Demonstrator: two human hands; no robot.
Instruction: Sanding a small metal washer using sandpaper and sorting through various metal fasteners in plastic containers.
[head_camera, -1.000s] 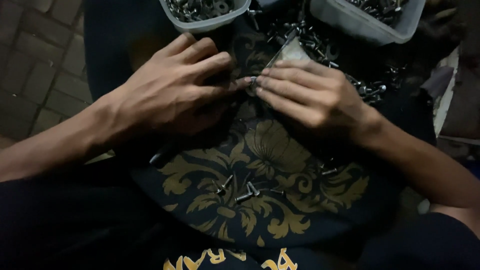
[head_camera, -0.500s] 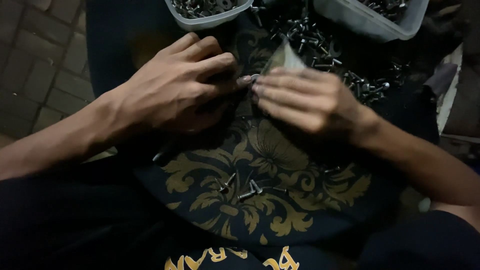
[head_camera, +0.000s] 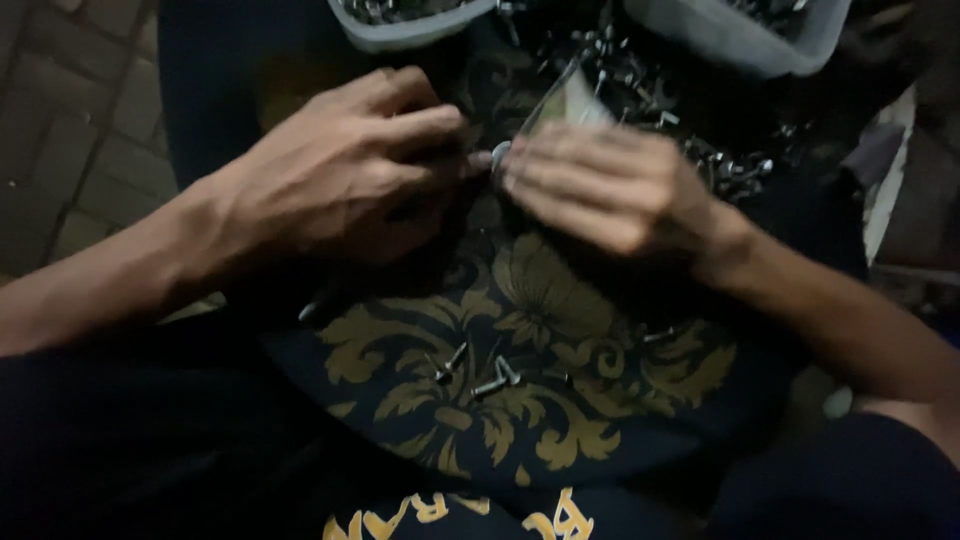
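Observation:
My left hand (head_camera: 340, 180) and my right hand (head_camera: 610, 185) meet fingertip to fingertip over a dark cloth with a gold leaf pattern (head_camera: 540, 300) on my lap. A small round metal part (head_camera: 497, 158) is pinched where the fingertips touch. A small clear plastic bag (head_camera: 572, 98) sticks up behind the fingers of my right hand, which grips it. A few loose screws (head_camera: 480, 375) lie on the cloth below the hands. The palms hide whatever else is under them.
A pile of several small screws (head_camera: 645, 85) lies on the cloth beyond my right hand. Two pale plastic tubs of metal parts stand at the top, one at centre-left (head_camera: 400, 35) and one at right (head_camera: 745, 45). Brick paving (head_camera: 70, 130) is at the left.
Both hands stay joined at the fingertips and have drifted slightly upward in view. My right hand's fingers look blurred from small movement.

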